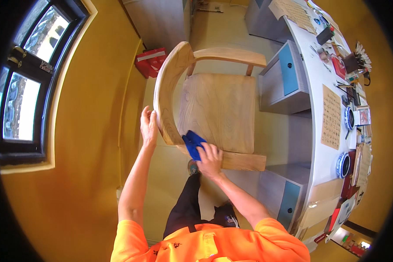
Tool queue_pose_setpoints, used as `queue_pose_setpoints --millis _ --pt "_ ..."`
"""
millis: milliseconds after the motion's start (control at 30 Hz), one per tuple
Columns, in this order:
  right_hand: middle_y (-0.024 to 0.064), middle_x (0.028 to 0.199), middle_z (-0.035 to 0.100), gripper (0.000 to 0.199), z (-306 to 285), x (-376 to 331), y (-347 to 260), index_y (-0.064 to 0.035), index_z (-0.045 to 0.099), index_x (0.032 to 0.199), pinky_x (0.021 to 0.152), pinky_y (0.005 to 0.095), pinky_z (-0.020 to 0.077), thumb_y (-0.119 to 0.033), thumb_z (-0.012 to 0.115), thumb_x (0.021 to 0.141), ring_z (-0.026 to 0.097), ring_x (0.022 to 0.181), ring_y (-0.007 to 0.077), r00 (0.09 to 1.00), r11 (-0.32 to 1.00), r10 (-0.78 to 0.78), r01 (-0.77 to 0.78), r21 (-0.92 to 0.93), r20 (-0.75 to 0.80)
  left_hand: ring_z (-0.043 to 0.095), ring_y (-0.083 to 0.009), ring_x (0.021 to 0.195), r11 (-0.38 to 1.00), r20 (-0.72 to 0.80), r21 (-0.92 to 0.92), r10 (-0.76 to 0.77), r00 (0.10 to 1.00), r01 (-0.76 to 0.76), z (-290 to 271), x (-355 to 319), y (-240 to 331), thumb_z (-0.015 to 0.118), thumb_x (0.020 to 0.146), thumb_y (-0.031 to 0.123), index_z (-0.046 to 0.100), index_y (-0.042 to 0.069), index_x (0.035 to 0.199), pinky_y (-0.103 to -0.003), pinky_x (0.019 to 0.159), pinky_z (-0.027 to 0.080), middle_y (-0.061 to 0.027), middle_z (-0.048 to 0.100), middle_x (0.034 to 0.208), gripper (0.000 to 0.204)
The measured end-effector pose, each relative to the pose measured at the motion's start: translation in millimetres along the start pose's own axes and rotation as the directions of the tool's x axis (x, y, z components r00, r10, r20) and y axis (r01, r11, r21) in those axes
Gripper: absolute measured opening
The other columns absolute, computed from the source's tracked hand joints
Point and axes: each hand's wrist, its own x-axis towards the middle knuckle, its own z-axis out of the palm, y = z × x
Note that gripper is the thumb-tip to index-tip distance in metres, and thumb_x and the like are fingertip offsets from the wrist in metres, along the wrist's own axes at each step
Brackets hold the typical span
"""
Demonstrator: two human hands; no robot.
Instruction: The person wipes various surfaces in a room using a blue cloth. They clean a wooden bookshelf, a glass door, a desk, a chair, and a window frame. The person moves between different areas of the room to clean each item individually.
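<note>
A wooden armchair (222, 107) with a curved backrest and a broad flat seat stands in front of me, its back toward the left. My left hand (149, 129) rests against the outer side of the backrest, fingers stretched out and holding nothing. A dark blue cloth (193, 143) lies bunched over the spot where the backrest meets the near armrest (244, 161). With its fingers bent over the cloth, my right hand (210, 160) presses it to the wood. The cloth and hand hide part of that joint.
Along the right runs a long white-topped desk (312, 131) with drawers, papers, brushes and blue-and-white dishes. A blue-fronted drawer unit (288, 72) sits close to the chair's front. On the left are a yellow wall (87, 174) and a window (35, 87). A red box (151, 62) stands behind the backrest.
</note>
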Motion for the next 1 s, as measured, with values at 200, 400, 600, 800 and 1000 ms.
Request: queue_pose_setpoints --millis 200,400,600,800,1000 --pt "0.0080 0.088 0.065 0.032 44 101 26 -0.0014 0.064 0.104 0.070 0.0343 0.0470 -0.007 0.056 0.074 0.060 0.079 0.0166 0.606 0.507 0.226 -0.742 0.439 0.763 0.058 -0.0364 0.104 0.957 0.113 0.269 0.082 0.990 -0.110 34 41 22 0.054 0.086 0.024 0.040 0.004 0.131 -0.041 0.090 0.044 -0.0221 0.059 0.113 0.051" --pt "0.0074 0.118 0.054 0.048 127 73 105 -0.0162 0.059 0.116 0.093 0.0495 0.0369 -0.010 0.065 0.069 0.045 0.112 0.0305 0.851 0.992 0.001 -0.068 0.108 0.525 0.059 -0.0415 0.094 0.921 0.130 0.381 0.031 0.991 -0.079 37 48 41 0.052 0.084 0.012 0.037 0.002 0.130 -0.044 0.082 0.046 -0.0267 0.059 0.103 0.049" --pt "0.0069 0.130 0.051 0.041 234 142 110 -0.0147 0.055 0.124 0.097 0.0591 0.0313 -0.020 0.053 0.083 0.040 0.127 0.0270 0.751 0.822 -0.567 0.543 0.173 0.339 0.061 -0.0337 0.096 0.921 0.134 0.385 0.012 0.991 -0.063 43 47 57 0.053 0.085 0.006 0.037 0.001 0.132 -0.039 0.084 0.047 -0.0233 0.060 0.106 0.049" --pt "0.0044 0.137 0.044 0.051 205 260 231 -0.0156 0.047 0.131 0.100 0.0548 0.0295 -0.009 0.052 0.081 0.040 0.126 0.0244 0.963 0.983 -0.093 0.130 -0.133 0.254 0.061 -0.0291 0.094 0.907 0.095 0.419 -0.095 0.991 0.047 50 49 59 0.056 0.086 0.006 0.038 0.001 0.131 -0.037 0.084 0.047 -0.0221 0.060 0.104 0.049" --pt "0.0100 0.136 0.045 0.055 87 101 309 -0.0149 0.051 0.128 0.099 0.0540 0.0272 -0.015 0.064 0.075 0.039 0.126 0.0317 0.927 0.880 0.301 -0.180 -0.440 0.222 0.056 -0.0237 0.099 0.899 0.066 0.433 -0.112 0.992 0.072 51 47 65 0.056 0.087 0.006 0.038 -0.001 0.131 -0.035 0.089 0.044 -0.0186 0.059 0.108 0.048"
